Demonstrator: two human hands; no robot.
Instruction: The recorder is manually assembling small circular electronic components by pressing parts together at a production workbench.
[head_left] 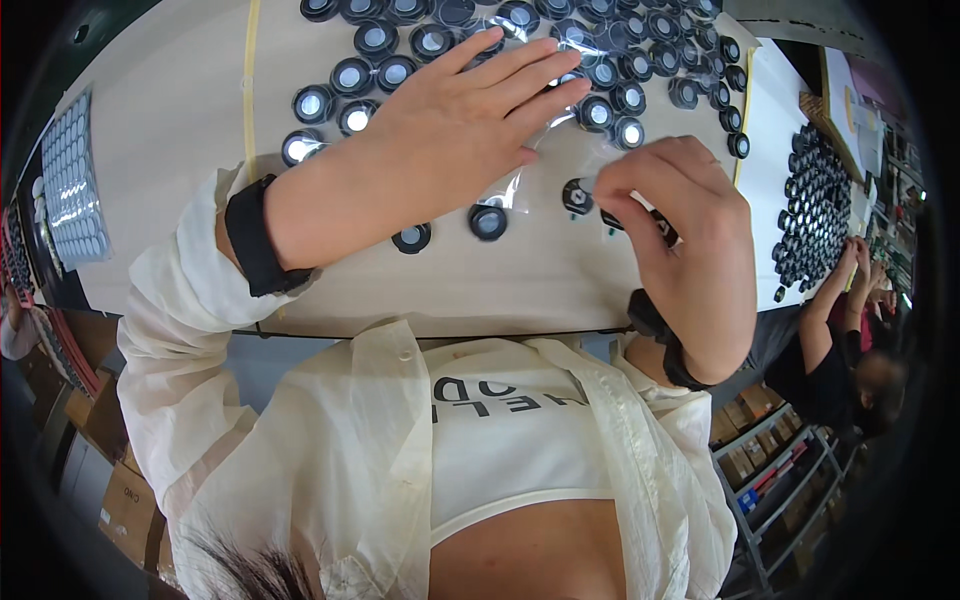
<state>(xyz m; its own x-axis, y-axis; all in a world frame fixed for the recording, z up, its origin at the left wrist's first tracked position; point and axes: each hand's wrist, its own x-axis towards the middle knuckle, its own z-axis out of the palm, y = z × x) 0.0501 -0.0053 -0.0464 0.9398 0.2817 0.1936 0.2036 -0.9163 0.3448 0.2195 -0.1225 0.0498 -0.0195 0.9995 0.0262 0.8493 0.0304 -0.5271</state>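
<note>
My left hand [465, 115] lies palm down with its fingers spread, over a clear plastic sheet or bag [512, 190] and next to several round black pieces with pale centres. To its right, my right hand [690, 205] is closed in a pinch low over the table. Its fingertips are partly hidden, and I cannot make out what is between them. Beside those fingertips lies a small black part [577, 197], and another black part shows partly under the hand. Two round black pieces, one [488, 222] below my left hand and one [411, 238] by its forearm, sit nearer the front edge.
Many more round black pieces [376, 38] spread across the far side of the table [330, 285]. Yellow tape strips [250, 80] run along it. A clear tray of round parts [75, 180] is at far left. At right, another person [830, 345] reaches toward a dark pile [815, 215].
</note>
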